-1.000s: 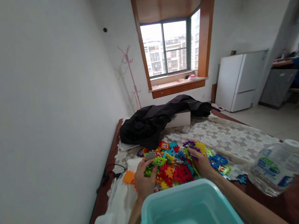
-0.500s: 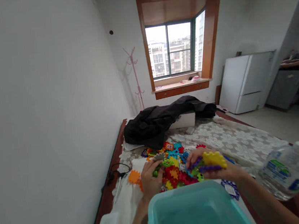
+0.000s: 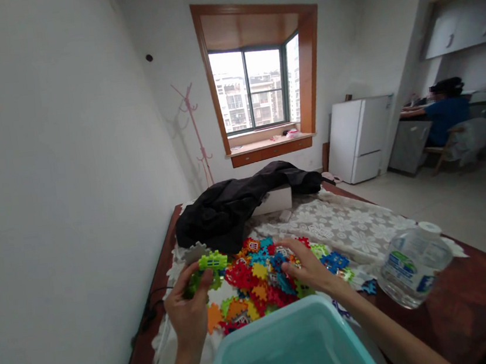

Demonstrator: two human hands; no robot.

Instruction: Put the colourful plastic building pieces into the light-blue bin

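In the head view my left hand (image 3: 187,301) is closed on a light green interlocking plastic tile (image 3: 212,261) with toothed edges, held up left of the pile. More green shows between its thumb and fingers; a grey toothed tile (image 3: 195,250) is just behind. My right hand (image 3: 304,263) reaches over the back right of the pile, thumb and fingers apart around blue and white tiles (image 3: 284,283). Whether its fingertips touch them is unclear. Red, yellow and orange tiles (image 3: 259,271) lie heaped between my hands. A turquoise plastic tub (image 3: 269,325) stands in front of me.
A large clear bottle (image 3: 409,274) stands to the right on the brown table (image 3: 474,295). Behind the pile are black cloth (image 3: 228,207), a white box (image 3: 274,202) and a lace cloth (image 3: 341,223). A wall rises at left. A person in blue (image 3: 445,116) sits far right.
The view has turned right. My left hand has lifted the green tile up and leftward. Yellow and purple tiles have left my right hand, which now reaches into the pile.
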